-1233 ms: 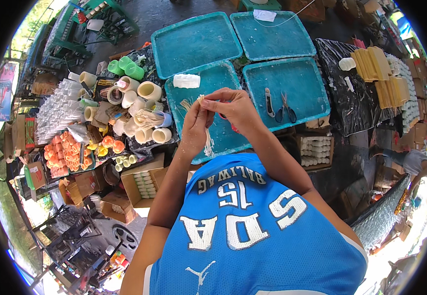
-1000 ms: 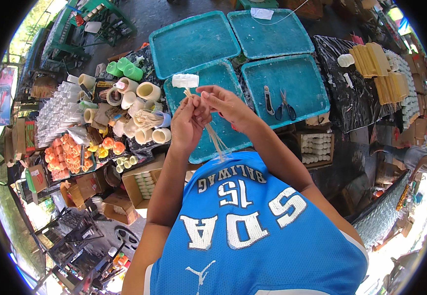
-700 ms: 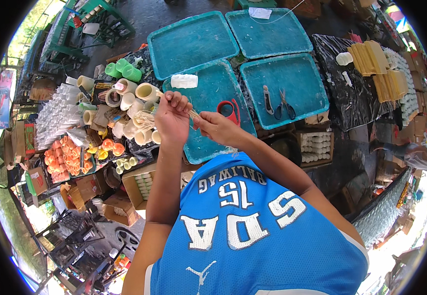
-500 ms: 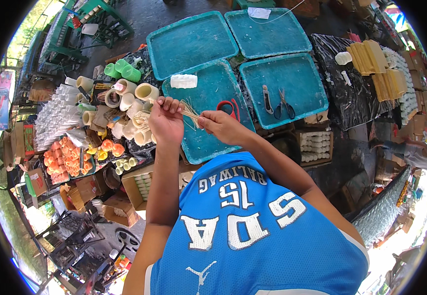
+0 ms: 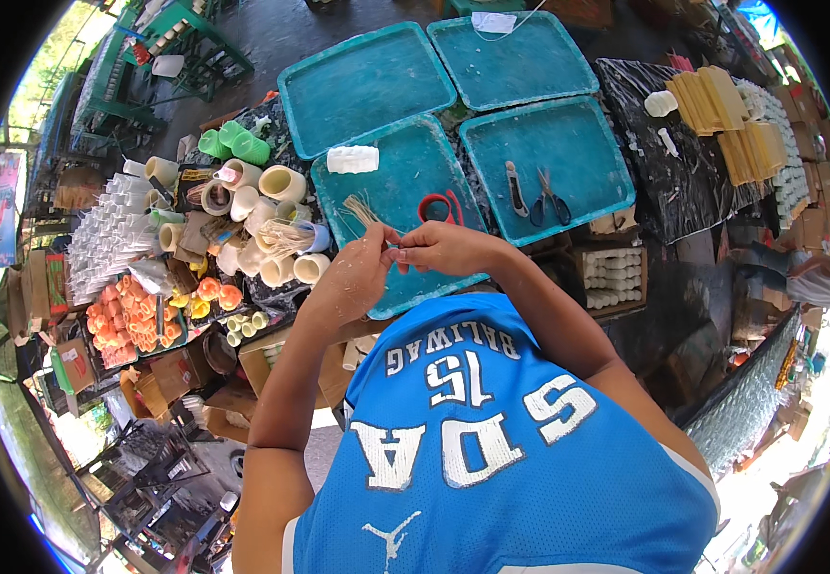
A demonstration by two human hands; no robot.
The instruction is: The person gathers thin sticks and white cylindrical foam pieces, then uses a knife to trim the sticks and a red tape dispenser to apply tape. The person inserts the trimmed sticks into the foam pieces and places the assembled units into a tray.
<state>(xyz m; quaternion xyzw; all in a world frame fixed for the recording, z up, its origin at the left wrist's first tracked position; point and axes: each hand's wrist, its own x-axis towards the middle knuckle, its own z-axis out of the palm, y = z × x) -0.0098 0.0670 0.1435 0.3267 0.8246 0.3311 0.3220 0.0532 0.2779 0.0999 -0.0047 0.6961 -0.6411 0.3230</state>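
Observation:
A thin bundle of pale strands [image 5: 361, 209], like string or wick, sticks out beyond my fingers over the near left teal tray [image 5: 439, 153]. My left hand [image 5: 362, 271] is closed on the strands, with its fingertips against those of my right hand [image 5: 446, 249]. My right hand pinches at the near end of the bundle, which the fingers mostly hide. Just beyond the hands, scissors with red handles [image 5: 441, 206] lie in that tray. A white block-like piece [image 5: 352, 160] rests at the same tray's left edge.
Another teal tray [image 5: 568, 143] holds a utility knife [image 5: 515, 187] and dark-handled scissors [image 5: 551, 198]. To the left stand cream-coloured tubes [image 5: 282, 182], more pale strands [image 5: 284, 236], white pieces [image 5: 114, 234] and orange pieces [image 5: 133, 311]. Yellow sheets [image 5: 711, 100] are stacked at the right.
My left hand has come down and right to meet my right hand, its fingers now pressed together. The bundle's free ends now point up and away. The view has shifted slightly.

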